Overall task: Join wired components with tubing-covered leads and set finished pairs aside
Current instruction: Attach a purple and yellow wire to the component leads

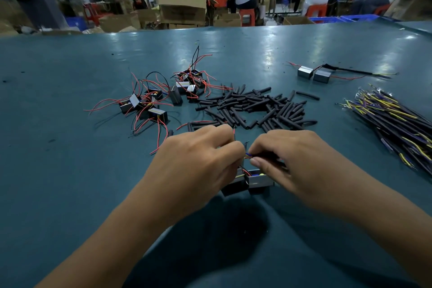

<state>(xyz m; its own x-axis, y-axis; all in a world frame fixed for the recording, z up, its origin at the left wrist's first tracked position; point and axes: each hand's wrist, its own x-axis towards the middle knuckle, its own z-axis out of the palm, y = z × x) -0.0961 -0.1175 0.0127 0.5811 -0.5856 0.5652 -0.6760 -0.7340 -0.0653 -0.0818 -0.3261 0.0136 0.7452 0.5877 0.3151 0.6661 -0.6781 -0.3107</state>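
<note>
both hands meet low over the teal-green table (70,170). the left hand (196,166) has its fingers curled, pinching fine red wire ends, and the right hand (289,159) pinches a black tubing-covered lead with blue and yellow tips (266,159). just under the fingertips sit two small grey-and-black box components with red wires (254,182), side by side and touching, partly hidden by the left hand.

the likeliest trouble, as i judge it, is the thin bared ends slipping out of the pinch, since both grips are at the very tips; the joint itself is too small to read. a tug could also drag the light boxes off the table edge, which lies near the person.

a scattered heap of short black tubing pieces (257,107) lies just beyond the hands, and one loose red wire reaches toward the left hand and could snag. further left is a tangle of unjoined box components with red and black wires (154,100). at right lies a bundle of black leads with yellow and purple ends (392,121). one finished joined pair (315,73) rests well apart at the far right. nothing blocks the way there except the tubing heap.
</note>
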